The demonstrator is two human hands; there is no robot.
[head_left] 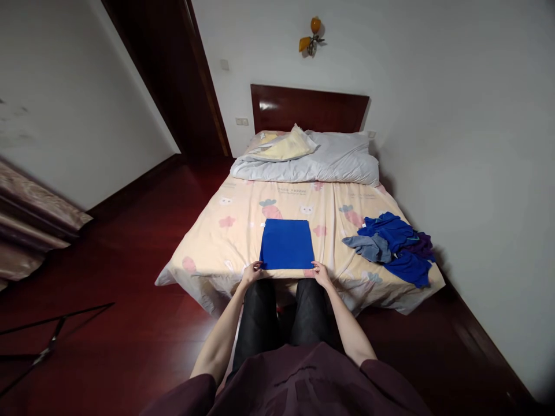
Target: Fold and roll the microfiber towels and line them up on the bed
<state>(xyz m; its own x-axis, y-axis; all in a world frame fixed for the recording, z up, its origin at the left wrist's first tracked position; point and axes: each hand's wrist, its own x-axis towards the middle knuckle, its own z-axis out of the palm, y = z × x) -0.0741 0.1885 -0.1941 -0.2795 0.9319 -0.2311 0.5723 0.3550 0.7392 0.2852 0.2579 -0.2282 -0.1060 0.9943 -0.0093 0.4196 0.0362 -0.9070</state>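
Observation:
A blue cloth (287,244), folded into a neat flat rectangle, lies near the front edge of the bed. My left hand (252,273) pinches its near left corner between thumb and fingers. At the near right corner, my right hand (320,273) has its fingers closed on the same cloth. To the right on the bed is a loose heap of crumpled clothes, with a blue garment (410,267), a grey-blue piece (373,248) and a dark purple one (421,245).
The bed (208,231) has a patterned sheet. A grey quilt (342,159) and a pale yellow pillow (291,145) lie by the dark headboard (310,108). A black metal stand (56,332) is on the floor at the lower left.

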